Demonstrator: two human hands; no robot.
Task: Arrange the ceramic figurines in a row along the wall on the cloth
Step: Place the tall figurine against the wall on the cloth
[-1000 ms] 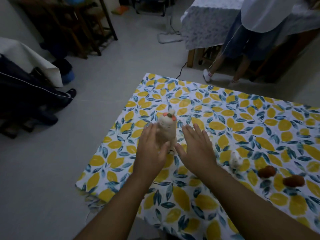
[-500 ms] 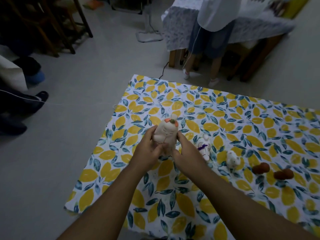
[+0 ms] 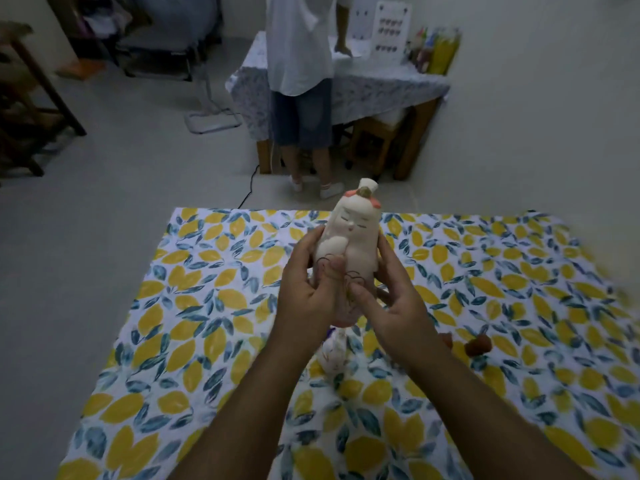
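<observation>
A tall white ceramic figurine with a painted face and red-orange hair trim is held up above the lemon-print cloth. My left hand grips its left side and my right hand its right side, thumbs on its front. Below my wrists a small white figurine stands on the cloth, partly hidden. To the right lies a small brown figurine; another brown one peeks out beside my right forearm.
A person stands beyond the cloth at a covered wooden table with bottles against the far wall. A cable runs on the grey floor near the cloth's far edge. Dark wooden furniture stands at the left.
Both hands closed on the tall white figurine and lifted it off the cloth toward me. The view tilted up, showing more of the room.
</observation>
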